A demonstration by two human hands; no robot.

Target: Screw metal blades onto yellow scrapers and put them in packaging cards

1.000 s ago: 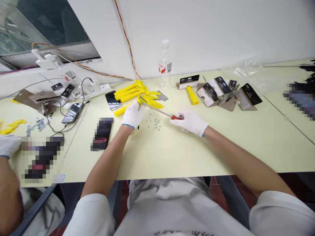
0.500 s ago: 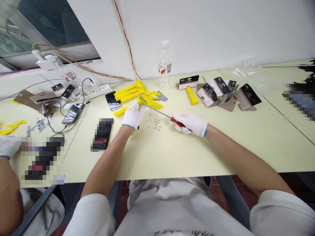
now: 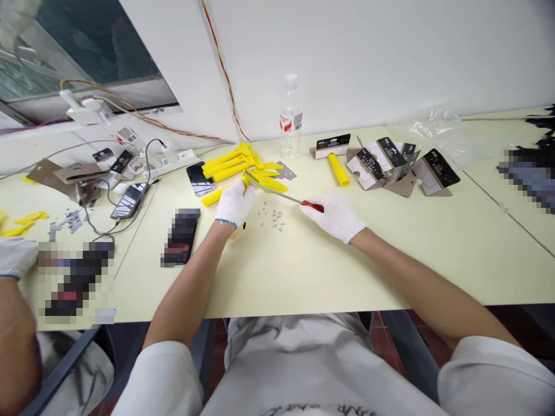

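Holding a yellow plastic tool piece (image 3: pixel 247 179) in the left hand (image 3: pixel 236 203), the worker is pinching it at its head end, just in front of the pile. The right hand (image 3: pixel 335 218), also in a white knit glove, is wrapping the red handle of a long, thin metal-shafted screwdriver (image 3: pixel 313 206); the shaft is reaching across to the yellow piece. Whether the tip is seating in anything: too small to tell.

Technique (judgement): turning well is probably depending on keeping the shaft in line with the fastener, pressing while rotating, and bracing the head firmly. Left fingertips are sitting near the tip, so slipping would be the main risk.

Counts: one screwdriver; roughly a dozen small metallic bits (image 3: pixel 274 218), loose on the pale yellow-green surface (image 3: pixel 303 277) between the hands; one separate yellow cylindrical handle (image 3: pixel 339 169) lying to the right; at least two more handles (image 3: pixel 223 167) stacking in the pile, exact number hidden by overlap; at least five black-and-white folded cardboard cards (image 3: pixel 368 167); one clear plastic bottle (image 3: pixel 291 124) standing upright.
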